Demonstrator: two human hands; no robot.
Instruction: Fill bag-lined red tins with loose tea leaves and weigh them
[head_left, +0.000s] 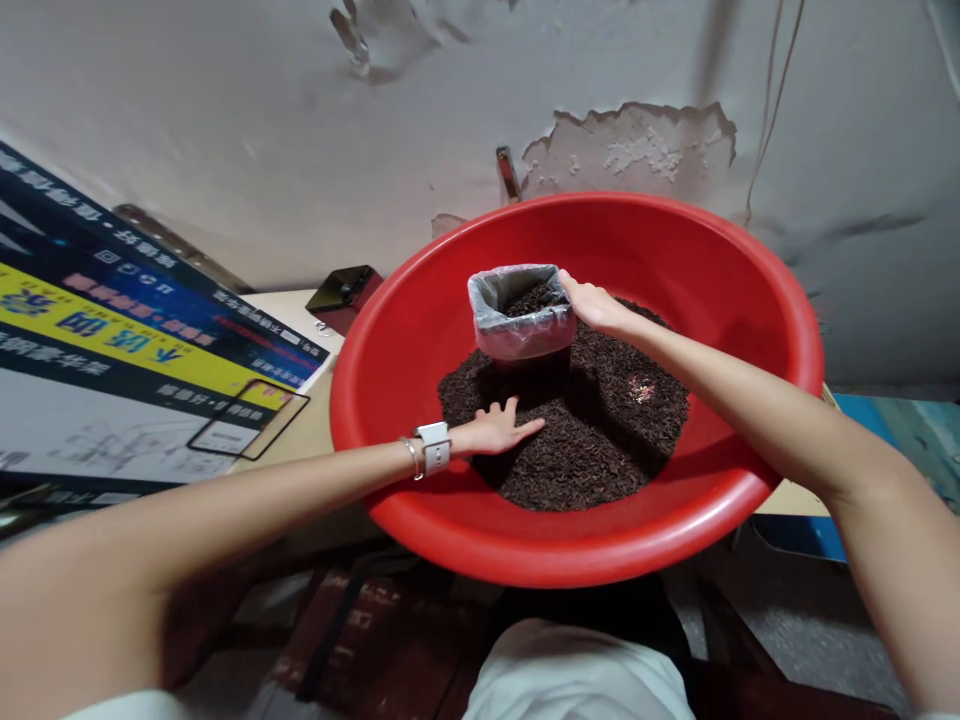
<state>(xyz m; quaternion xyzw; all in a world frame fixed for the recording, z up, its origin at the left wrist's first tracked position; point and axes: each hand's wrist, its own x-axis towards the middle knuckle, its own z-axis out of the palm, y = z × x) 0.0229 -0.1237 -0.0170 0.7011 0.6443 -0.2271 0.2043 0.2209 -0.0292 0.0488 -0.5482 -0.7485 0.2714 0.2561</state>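
Note:
A big red basin (420, 330) holds a heap of dark loose tea leaves (592, 440). A small container lined with a clear plastic bag (517, 315) stands in the heap, partly filled with the same dark leaves. My right hand (592, 302) grips the bag's right rim, fingers closed on it. My left hand (499, 430) lies flat on the leaves just in front of the container, fingers stretched out and holding nothing. A white watch and a thin bracelet (429, 450) sit on my left wrist.
A large printed cardboard box (135, 350) lies at the left on a pale table (296, 420). A small dark red object (345, 292) sits behind the basin. A peeling wall (630, 150) rises close behind. A blue surface (900, 430) shows at the right.

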